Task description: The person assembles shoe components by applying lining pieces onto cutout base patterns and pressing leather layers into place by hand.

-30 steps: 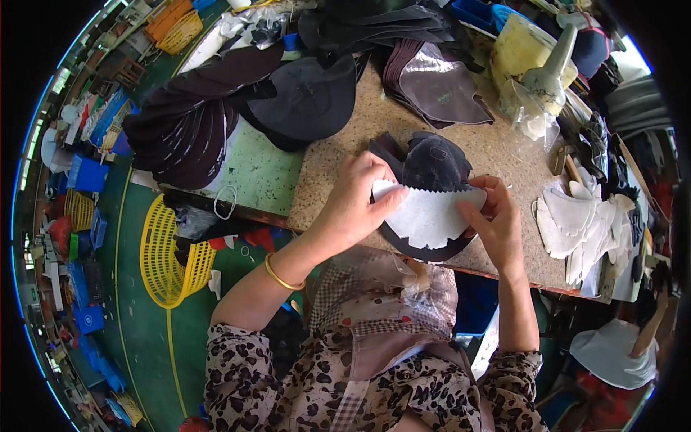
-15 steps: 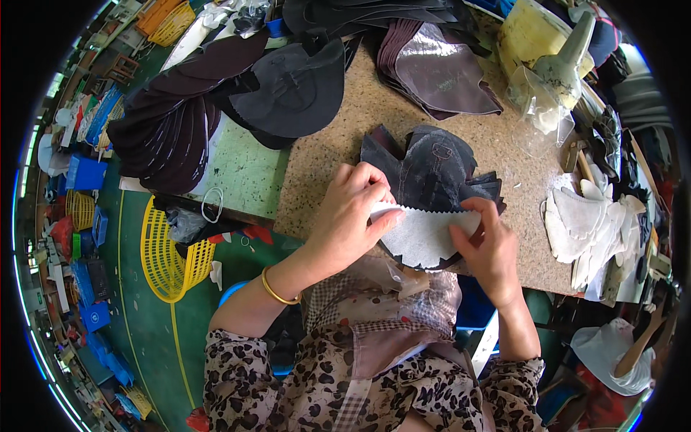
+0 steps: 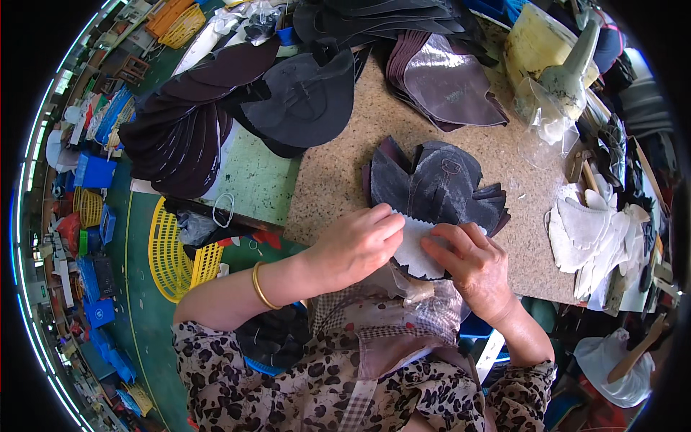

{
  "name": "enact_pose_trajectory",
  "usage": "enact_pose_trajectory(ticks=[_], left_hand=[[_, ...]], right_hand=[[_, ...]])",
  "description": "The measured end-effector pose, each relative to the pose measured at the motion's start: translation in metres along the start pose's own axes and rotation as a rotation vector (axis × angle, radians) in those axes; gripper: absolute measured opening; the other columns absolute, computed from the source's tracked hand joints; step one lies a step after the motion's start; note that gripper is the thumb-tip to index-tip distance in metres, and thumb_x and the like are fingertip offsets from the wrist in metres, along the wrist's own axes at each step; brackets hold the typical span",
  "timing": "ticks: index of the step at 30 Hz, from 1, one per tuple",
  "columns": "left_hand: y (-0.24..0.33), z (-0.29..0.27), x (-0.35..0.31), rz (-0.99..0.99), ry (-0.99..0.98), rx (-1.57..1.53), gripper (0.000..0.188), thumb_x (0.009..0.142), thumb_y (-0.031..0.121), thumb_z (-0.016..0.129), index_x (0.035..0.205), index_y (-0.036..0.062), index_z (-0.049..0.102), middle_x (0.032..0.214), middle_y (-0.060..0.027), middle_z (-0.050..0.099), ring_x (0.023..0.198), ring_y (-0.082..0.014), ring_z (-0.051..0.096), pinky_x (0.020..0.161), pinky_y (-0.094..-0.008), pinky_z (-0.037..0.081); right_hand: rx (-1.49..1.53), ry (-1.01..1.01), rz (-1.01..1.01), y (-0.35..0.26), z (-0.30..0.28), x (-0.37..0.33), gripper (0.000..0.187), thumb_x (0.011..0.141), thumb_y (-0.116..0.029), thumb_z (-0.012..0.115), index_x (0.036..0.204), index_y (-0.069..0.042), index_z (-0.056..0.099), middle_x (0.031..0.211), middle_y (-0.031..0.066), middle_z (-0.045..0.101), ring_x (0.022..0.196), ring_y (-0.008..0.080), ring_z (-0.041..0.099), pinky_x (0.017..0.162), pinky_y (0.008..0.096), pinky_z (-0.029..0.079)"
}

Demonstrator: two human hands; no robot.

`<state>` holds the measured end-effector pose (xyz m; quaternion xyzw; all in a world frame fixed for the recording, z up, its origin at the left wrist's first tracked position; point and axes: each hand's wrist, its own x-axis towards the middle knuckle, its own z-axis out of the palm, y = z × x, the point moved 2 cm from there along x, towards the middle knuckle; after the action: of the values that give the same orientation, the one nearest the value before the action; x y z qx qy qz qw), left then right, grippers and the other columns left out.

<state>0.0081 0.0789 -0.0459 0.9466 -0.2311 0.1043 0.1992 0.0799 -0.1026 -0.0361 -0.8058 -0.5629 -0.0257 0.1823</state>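
Holding the left hand half-folded at the left end of the white zigzag-edged piece; can't tell whether pinching or just resting. Pressing bent fingers of the right hand onto the same piece, toward its right; can't tell about any grip underneath. Wearing a gold bangle on the left wrist.

Located by the counter's near edge: white piece, laid over the near end of a dark cut piece, zigzag facing the far edge. Spreading away from the hands, the dark piece's notched flaps.

Judged partly done: laid on and roughly lined up, with a bit of dark showing along the near side. Can't tell if fixed down, or flat under the fingers. Left over, by the look: loose white pieces heaped at the counter's right edge.

Further out, at the far edge: a shiny brown stack, and behind it a black stack. At the far right corner: a yellow container, a grey spouted thing and a clear bag, all well apart from the hands. Over the green board on the left: fanned dark brown pieces and a black piece. Down on the floor: a yellow basket. Blocking the view only: both hands, hiding the white piece's ends. Nothing seen crowding the hands.
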Motion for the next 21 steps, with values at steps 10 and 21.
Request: enact_pose_trajectory(ticks=[10, 21], left_hand=[[-0.033, -0.017, -0.019, -0.547, 0.494, -0.616, 0.009, 0.081, -0.008, 0.053, 0.082, -0.0001, 0.056, 0.087, -0.0063, 0.058, 0.076, -0.0119, 0.059, 0.066, -0.0242, 0.049], [0.043, 0.018, -0.048, 0.084, -0.413, -0.677, 0.016, 0.082, 0.007, 0.052, 0.096, -0.0011, 0.051, 0.093, -0.0139, 0.047, 0.089, -0.0263, 0.047, 0.076, -0.0348, 0.040]], right_hand=[[0.061, 0.022, 0.040, 0.001, -0.001, 0.007, 0.029, 0.064, 0.004, 0.060, 0.090, -0.008, 0.064, 0.095, 0.0021, 0.060, 0.074, 0.0196, 0.058, 0.062, 0.0307, 0.051], [-0.133, 0.379, 0.038, 0.110, 0.011, 0.127, 0.007, 0.071, -0.014, 0.067, 0.077, -0.011, 0.066, 0.086, 0.0010, 0.065, 0.082, 0.0211, 0.061, 0.065, 0.0325, 0.050]])
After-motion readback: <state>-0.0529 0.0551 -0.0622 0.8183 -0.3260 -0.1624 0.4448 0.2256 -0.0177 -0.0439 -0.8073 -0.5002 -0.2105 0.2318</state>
